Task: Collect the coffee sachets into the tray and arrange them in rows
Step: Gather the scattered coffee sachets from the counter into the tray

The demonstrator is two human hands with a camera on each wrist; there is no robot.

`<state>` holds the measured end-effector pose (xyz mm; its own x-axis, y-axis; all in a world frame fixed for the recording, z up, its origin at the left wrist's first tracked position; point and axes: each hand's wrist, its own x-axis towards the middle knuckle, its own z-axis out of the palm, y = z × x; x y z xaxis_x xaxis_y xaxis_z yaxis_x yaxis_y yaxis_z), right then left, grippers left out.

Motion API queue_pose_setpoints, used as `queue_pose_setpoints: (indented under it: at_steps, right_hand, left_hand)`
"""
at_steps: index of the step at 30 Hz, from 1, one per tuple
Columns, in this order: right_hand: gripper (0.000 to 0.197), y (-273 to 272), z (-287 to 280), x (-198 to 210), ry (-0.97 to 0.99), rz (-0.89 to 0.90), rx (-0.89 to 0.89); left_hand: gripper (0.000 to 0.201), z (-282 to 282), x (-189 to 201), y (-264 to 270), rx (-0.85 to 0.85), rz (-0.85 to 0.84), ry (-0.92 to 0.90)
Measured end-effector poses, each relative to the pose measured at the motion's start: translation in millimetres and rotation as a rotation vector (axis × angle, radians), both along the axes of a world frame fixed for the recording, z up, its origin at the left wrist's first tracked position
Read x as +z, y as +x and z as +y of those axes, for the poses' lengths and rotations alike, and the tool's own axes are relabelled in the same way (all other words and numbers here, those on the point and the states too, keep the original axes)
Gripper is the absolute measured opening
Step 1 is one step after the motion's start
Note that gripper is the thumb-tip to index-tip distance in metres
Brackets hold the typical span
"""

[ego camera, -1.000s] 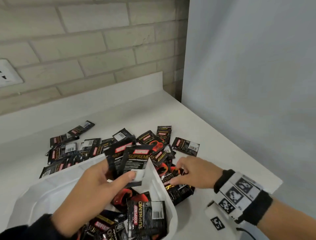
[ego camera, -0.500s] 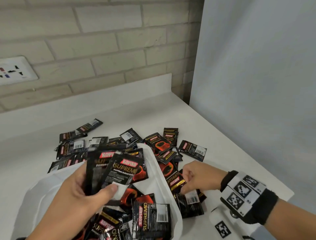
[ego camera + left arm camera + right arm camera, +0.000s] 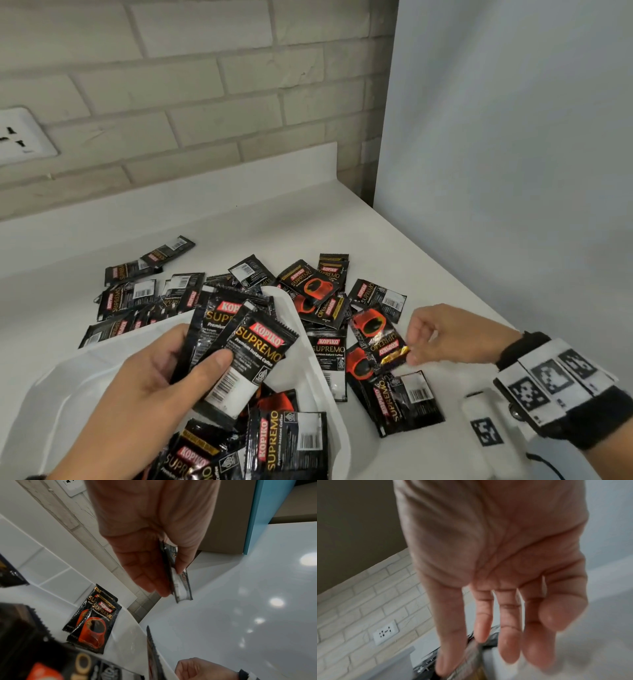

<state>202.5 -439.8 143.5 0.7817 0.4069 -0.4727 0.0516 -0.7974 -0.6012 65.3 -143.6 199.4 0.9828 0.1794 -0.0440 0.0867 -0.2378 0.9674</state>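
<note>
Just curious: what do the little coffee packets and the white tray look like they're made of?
The coffee sachets look like glossy printed plastic or foil film: shiny glare, crinkles, serrated edges. The tray looks like smooth white plastic or foam; its thin moulded rim doesn't show which.

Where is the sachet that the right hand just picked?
In the head view, the sachet is pinched by the right hand, right of the white tray, above the loose pile on the counter.

Left hand point(image 3: 150, 387) gripping; right hand point(image 3: 445, 334) (seemingly) pinching.
</note>
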Motion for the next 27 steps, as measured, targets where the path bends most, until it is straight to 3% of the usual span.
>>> queue_pose_setpoints:
  at_steps: [3,7,11,13,15,18,21,22,25,27]
  right_hand:
    - [0.038,2.1,8.2,-0.3,-0.142,-0.121,0.012]
    - [0.059,0.5,34.3,-4.8,-0.367,-0.248,0.172]
    - [0.056,5.2,49.1,-11.5,-0.447,-0.293,0.280]
    - [0.047,10.1,50.6,-12.8,-0.434,-0.236,0.316]
    - [0.038,13.3,48.7,-10.9,-0.394,-0.199,0.343]
    - [0.033,21.4,42.9,1.6,-0.280,-0.173,0.311]
    - [0.030,44.3,37.9,8.9,-0.248,-0.261,0.256]
    - [0.026,51.8,37.3,6.8,-0.296,-0.285,0.259]
    - [0.029,63.9,39.8,-7.1,-0.367,-0.293,0.260]
    - [0.027,63.9,42.7,-12.5,-0.297,-0.320,0.209]
  left_hand:
    - [0.063,-1.4,-4.3,2.5,0.006,-0.024,0.027]
    - [0.007,-8.7,-1.8,8.1,0.042,-0.009,0.053]
    - [0.014,-9.5,-5.0,12.3,0.038,-0.015,0.092]
    - [0.006,-11.8,-2.6,12.5,0.032,0.000,0.048]
    - [0.043,-9.9,-4.9,13.3,-0.018,-0.007,0.086]
    - [0.026,-6.6,-6.2,13.9,0.027,0.006,0.088]
    - [0.055,-1.6,-8.2,14.6,-0.023,-0.012,0.130]
    - [0.054,-2.7,-6.9,14.9,-0.017,-0.006,0.134]
    - [0.013,-6.3,-0.8,16.7,0.019,-0.001,0.126]
    - [0.024,-2.3,-2.9,17.0,-0.039,0.010,0.147]
